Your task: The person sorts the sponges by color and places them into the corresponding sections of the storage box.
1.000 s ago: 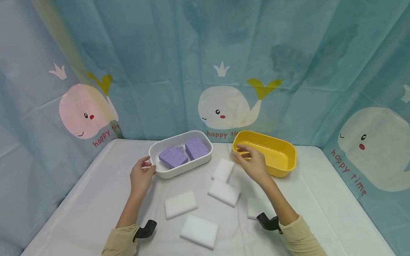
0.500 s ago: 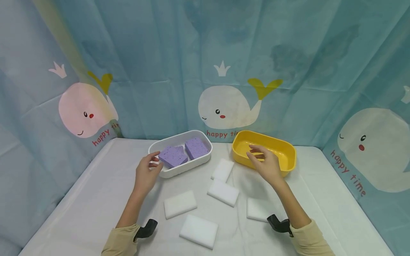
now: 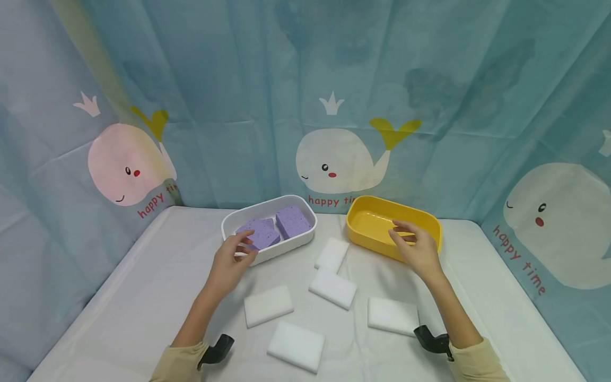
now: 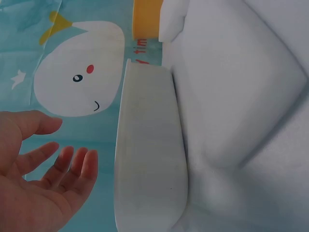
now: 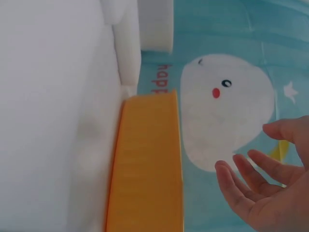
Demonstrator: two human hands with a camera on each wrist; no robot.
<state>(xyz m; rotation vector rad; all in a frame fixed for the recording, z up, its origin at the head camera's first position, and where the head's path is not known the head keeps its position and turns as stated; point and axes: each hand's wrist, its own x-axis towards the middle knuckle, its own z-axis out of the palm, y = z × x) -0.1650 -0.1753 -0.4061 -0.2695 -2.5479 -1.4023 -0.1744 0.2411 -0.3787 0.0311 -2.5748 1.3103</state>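
Observation:
My left hand (image 3: 231, 262) is above the near left edge of the white tray (image 3: 281, 248), fingers loosely bent and holding nothing. Two purple speckled sponges (image 3: 293, 222) lie in that tray; the left one is partly behind my fingers. My right hand (image 3: 420, 252) hovers over the front of the yellow tray (image 3: 372, 241), thumb and fingers apart, with nothing between them. Each wrist view shows the hand (image 4: 48, 174) or hand (image 5: 265, 179) beside the outer wall of its tray, not touching it.
Several white sponge blocks (image 3: 297, 346) lie flat on the white-covered table (image 3: 143, 297), two of them meeting near the middle (image 3: 332, 287). A blue curtain (image 3: 229, 106) with whale prints hangs behind the trays. Black wrist mounts (image 3: 217, 350) stick out from both sleeves.
My left hand has moved right, from the white tray's left end to over its near edge. My right hand has shifted right along the yellow tray. Trays and sponges have stayed put.

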